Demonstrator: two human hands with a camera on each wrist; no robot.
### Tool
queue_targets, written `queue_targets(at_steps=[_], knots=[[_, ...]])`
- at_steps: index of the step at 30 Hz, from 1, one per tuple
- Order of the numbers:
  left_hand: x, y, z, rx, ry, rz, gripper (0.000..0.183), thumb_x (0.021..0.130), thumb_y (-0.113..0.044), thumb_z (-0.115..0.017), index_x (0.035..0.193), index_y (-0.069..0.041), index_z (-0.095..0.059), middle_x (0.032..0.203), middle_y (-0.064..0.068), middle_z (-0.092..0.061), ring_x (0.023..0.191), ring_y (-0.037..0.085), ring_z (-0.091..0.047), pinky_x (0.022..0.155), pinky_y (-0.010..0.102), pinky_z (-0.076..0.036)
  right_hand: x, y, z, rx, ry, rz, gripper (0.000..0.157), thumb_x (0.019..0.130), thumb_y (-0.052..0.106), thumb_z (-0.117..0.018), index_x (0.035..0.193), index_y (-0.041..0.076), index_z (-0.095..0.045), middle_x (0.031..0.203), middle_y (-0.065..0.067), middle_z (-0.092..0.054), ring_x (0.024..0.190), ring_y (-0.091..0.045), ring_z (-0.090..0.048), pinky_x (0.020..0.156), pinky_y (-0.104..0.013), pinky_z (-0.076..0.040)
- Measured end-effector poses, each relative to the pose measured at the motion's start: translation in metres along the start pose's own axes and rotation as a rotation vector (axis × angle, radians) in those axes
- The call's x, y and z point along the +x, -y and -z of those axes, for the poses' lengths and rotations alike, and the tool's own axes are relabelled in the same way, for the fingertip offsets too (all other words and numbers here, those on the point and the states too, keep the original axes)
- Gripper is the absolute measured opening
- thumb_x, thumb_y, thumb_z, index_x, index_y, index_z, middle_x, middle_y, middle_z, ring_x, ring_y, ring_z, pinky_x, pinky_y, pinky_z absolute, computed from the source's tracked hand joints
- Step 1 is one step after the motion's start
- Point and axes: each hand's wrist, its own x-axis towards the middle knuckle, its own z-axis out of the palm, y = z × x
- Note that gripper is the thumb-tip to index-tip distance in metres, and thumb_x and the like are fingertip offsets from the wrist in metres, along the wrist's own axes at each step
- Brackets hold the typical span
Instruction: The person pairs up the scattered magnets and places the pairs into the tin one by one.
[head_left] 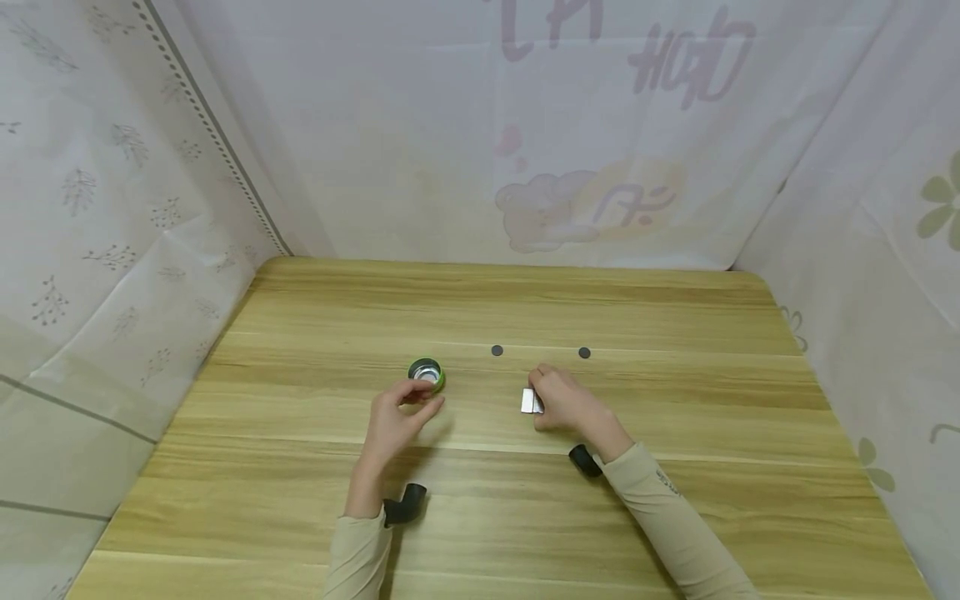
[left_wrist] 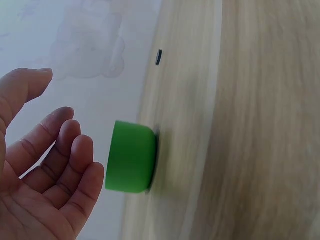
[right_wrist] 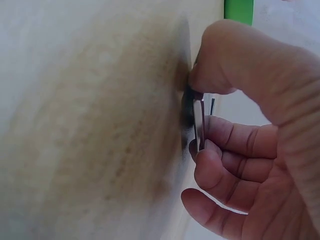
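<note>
My right hand (head_left: pixel 570 400) pinches a small silver piece (head_left: pixel 527 401) between thumb and fingers, low over the table (head_left: pixel 480 517), though I can't tell whether it's fully lifted, so I'd judge the step in hand as picking it up. My left hand (head_left: pixel 396 417) is loosely curved and empty, just beside the green cup (left_wrist: pixel 130 157). The next move, I think, calls for a firm pinch on the piece's thin edges and a gentle lift.
</note>
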Motion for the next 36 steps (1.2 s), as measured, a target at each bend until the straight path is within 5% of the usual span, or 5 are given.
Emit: queue_targets(at_steps=[7,10,19,27,36], knots=[[-0.003,-0.03,0.015,0.024,-0.027,0.042,0.017,0.075,0.009,-0.072,0.09,0.012,-0.065,0.08,0.022,-0.065,0.074,0.033,-0.061,0.071,0.048,-0.054,-0.001,-0.004,-0.002,-0.003,-0.007,0.011,0.035,0.063,0.01,-0.076,0.091,0.002,-0.056,0.084,-0.002,-0.051,0.07,-0.013,-0.046,0.06,-0.024,-0.044],[-0.003,-0.029,0.018,0.025,-0.05,0.072,0.017,0.075,0.008,-0.072,0.091,0.012,-0.066,0.082,0.022,-0.065,0.075,0.033,-0.061,0.073,0.05,-0.053,-0.001,-0.005,-0.002,0.003,-0.009,0.015,0.034,0.063,0.009,-0.074,0.091,0.002,-0.056,0.084,-0.002,-0.051,0.07,-0.012,-0.046,0.06,-0.023,-0.045],[-0.004,0.017,0.02,0.008,-0.147,0.121,0.032,0.076,0.003,-0.074,0.104,0.012,-0.062,0.097,0.025,-0.063,0.087,0.037,-0.059,0.081,0.048,-0.05,-0.001,-0.007,-0.002,0.005,-0.022,0.028,0.034,0.061,0.009,-0.073,0.09,0.002,-0.057,0.083,-0.002,-0.052,0.07,-0.012,-0.047,0.06,-0.022,-0.045],[0.001,0.028,0.021,-0.124,-0.126,0.214,0.053,0.074,0.006,-0.075,0.12,0.015,-0.05,0.117,0.032,-0.055,0.11,0.042,-0.052,0.098,0.049,-0.042,-0.002,-0.008,0.0,0.0,-0.029,0.035,0.033,0.062,0.008,-0.072,0.091,0.002,-0.057,0.083,-0.002,-0.053,0.07,-0.012,-0.048,0.06,-0.023,-0.046],[0.01,0.03,0.017,-0.165,-0.088,0.268,0.053,0.076,0.007,-0.073,0.121,0.014,-0.048,0.118,0.031,-0.054,0.11,0.041,-0.053,0.1,0.043,-0.042,-0.005,-0.005,0.006,0.041,-0.039,0.034,0.035,0.066,0.007,-0.068,0.099,0.002,-0.059,0.091,-0.003,-0.056,0.073,-0.01,-0.049,0.062,-0.02,-0.046]])
